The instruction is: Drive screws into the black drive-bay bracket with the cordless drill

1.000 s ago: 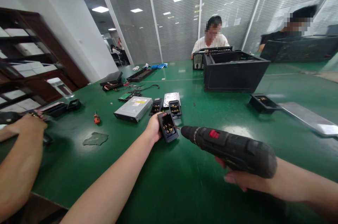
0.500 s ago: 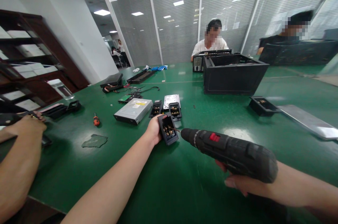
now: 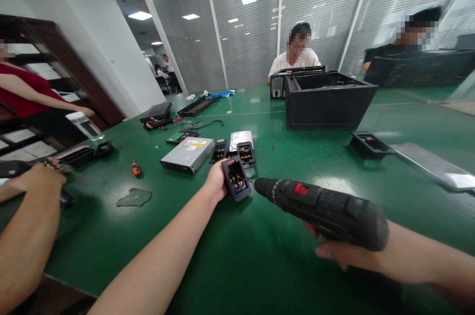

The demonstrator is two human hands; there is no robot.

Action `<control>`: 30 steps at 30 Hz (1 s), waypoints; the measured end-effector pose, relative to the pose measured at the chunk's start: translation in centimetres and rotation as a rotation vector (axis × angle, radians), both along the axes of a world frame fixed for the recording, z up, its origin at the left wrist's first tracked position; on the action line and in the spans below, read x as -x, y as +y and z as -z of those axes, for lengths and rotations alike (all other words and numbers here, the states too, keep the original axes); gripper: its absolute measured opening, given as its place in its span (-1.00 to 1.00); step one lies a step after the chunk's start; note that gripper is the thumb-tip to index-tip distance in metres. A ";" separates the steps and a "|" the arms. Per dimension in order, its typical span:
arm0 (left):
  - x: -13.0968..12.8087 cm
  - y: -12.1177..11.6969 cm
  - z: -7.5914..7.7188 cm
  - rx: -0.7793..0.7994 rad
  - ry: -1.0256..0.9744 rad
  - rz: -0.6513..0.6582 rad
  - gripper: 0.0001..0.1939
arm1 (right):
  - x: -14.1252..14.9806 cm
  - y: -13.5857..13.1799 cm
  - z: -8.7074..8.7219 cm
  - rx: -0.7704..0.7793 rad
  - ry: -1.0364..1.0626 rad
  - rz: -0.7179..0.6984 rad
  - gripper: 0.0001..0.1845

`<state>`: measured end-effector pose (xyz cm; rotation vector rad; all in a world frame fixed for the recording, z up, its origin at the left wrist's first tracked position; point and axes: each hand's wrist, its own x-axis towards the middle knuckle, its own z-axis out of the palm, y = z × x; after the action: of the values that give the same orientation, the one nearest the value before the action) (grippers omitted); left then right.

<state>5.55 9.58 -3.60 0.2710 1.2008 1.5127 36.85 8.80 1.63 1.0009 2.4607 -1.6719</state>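
My left hand [image 3: 216, 181] grips a small black box [image 3: 243, 191] by its left side over the green table [image 3: 230, 265], near a silver disc drive [image 3: 189, 153] to the left, while my right hand [image 3: 336, 254] clasps a drill [image 3: 326, 211], its bit [image 3: 248, 179] pointing left into the box's open face. Far side: a person [image 3: 293, 61] in white.

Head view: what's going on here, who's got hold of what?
The left hand holds a small black box with brass pieces inside. The right hand grips a power drill, its thin bit pointing into the box; whether it touches anything is unclear. Two similar boxes lie just beyond, near a disc drive on the green table.
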 end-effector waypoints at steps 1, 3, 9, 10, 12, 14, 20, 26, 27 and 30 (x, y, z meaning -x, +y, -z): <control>0.0 0.0 0.0 0.000 -0.002 -0.003 -0.84 | 0.0 0.0 0.0 0.005 0.003 0.002 -0.70; 0.1 0.0 0.2 0.002 -0.008 -0.005 -0.84 | 0.0 0.1 0.0 0.001 0.005 0.001 -0.71; 0.3 0.1 0.4 -0.007 0.001 0.005 -0.84 | 0.0 0.2 -0.1 -0.001 -0.005 0.002 -0.72; 0.3 0.1 0.5 -0.006 0.004 0.008 -0.83 | 0.0 0.2 0.0 -0.005 -0.006 -0.002 -0.72; 0.3 0.1 0.4 -0.004 0.005 0.017 -0.83 | 0.0 0.2 0.2 -0.008 -0.003 -0.009 -0.71; 0.2 0.0 0.4 -0.006 0.002 0.016 -0.83 | -0.1 0.2 0.3 -0.008 0.003 -0.011 -0.70; 0.1 0.0 0.3 -0.015 0.000 0.002 -0.84 | 0.0 -0.1 0.0 -0.016 0.015 -0.009 -0.72; 0.1 0.1 0.2 0.001 -0.002 0.001 -0.86 | 0.0 0.0 0.3 -0.020 0.000 0.009 -0.71; 0.1 0.0 0.2 0.002 0.001 0.000 -0.85 | 0.0 0.0 0.4 -0.014 0.001 0.015 -0.70; 0.0 0.0 0.1 -0.004 0.007 -0.008 -0.85 | 0.0 0.0 0.7 0.008 -0.013 0.020 -0.69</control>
<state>5.57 9.58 -3.70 0.2743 1.2056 1.5225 36.88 8.82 0.95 1.0351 2.4421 -1.6747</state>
